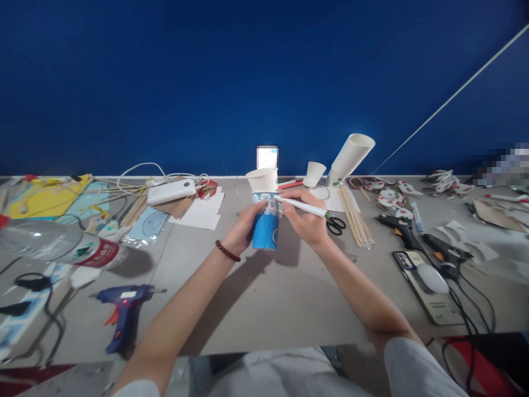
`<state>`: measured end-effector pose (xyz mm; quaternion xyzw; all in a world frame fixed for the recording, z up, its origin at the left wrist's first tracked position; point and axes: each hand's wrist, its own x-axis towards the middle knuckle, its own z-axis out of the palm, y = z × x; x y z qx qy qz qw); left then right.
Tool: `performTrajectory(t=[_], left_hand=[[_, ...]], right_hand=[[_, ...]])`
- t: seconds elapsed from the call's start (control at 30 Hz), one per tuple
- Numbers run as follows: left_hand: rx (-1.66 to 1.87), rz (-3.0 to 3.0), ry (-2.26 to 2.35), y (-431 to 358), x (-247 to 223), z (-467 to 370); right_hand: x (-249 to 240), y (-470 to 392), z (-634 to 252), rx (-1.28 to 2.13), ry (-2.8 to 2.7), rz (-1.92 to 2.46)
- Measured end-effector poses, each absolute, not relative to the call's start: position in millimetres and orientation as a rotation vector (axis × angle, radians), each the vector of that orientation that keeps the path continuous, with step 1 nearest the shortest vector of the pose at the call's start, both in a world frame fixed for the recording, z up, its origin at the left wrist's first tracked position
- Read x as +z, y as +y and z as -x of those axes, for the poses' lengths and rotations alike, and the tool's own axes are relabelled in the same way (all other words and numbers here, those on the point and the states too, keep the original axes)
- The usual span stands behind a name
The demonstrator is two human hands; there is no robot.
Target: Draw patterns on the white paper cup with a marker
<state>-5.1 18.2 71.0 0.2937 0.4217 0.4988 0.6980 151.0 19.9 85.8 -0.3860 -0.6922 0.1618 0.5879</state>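
A blue paper cup (265,229) with a white pattern is held over the middle of the table. My left hand (244,225) grips its left side, a dark red bead bracelet on the wrist. On the cup's right, my right hand (306,216) is closed round a white pen (305,207), its tip near the upper part of the cup's pattern. Just behind the blue cup shows a white paper cup (264,180).
Behind my right hand are scissors (335,224), sticks (356,218) and stacked white cups (351,159). A blue glue gun (124,309) and a bottle (61,245) lie left. At right are a phone (427,286) and black glue guns (446,252).
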Motion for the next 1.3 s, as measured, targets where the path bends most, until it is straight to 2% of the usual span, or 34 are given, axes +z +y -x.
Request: performTrajectory(t=[1.3], left_hand=[[1.077,-0.597,0.968,16.7,74.8,3.9]], right_hand=[[83.3,19.3,-150.8,0.486,-1.533,0.904]])
